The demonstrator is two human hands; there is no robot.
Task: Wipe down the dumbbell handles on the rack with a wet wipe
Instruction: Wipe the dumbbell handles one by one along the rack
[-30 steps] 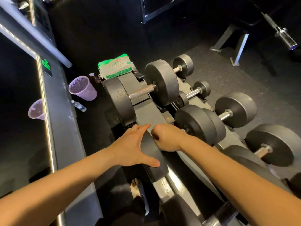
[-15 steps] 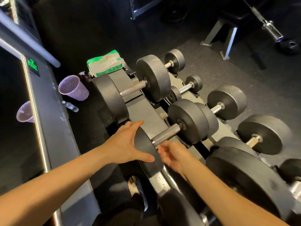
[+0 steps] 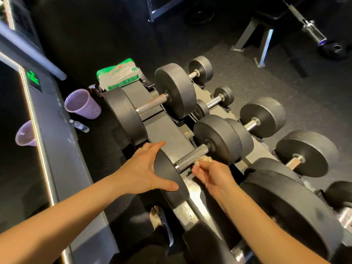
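A dumbbell (image 3: 192, 157) on the rack (image 3: 165, 134) is steadied while a wet wipe (image 3: 203, 159) is brought to its handle (image 3: 185, 161).
The near plate (image 3: 171, 187) of the dumbbell is covered by the left hand (image 3: 141, 168), with straight fingers laid over its rim and the thumb on its face. The crumpled wet wipe is pinched by the right hand (image 3: 211, 175) and is held against the lower side of the knurled handle. A green pack of wipes (image 3: 118, 74) is seen at the far end of the rack. A purple mesh cup (image 3: 82, 103) and a small water bottle (image 3: 79, 126) are seen on the floor (image 3: 106, 143) beside it.
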